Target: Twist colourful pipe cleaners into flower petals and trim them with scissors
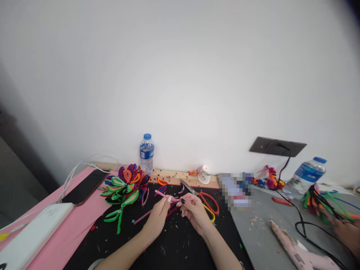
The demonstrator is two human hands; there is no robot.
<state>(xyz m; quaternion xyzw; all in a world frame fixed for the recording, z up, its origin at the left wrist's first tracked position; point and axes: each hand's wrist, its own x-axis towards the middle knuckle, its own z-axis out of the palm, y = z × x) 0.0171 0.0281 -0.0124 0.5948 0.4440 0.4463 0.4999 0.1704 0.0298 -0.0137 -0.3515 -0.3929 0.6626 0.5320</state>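
Both hands meet over the black mat, pinching a pink fuzzy stem. My left hand grips it from the left, with one end of the stem sticking out up and to the left. My right hand has thumb and fingers closed on its right part; one nail is dark. Beneath the hands lie more pink and magenta stems, partly hidden. Left of them is a multicolored flower of fuzzy stems with a green stalk. Just behind my right hand are scissors with orange handles.
A water bottle and a paper cup stand along the wall. At left are a phone and a white power strip. A pink glue gun, black cable, second bottle and another person's hand are at right.
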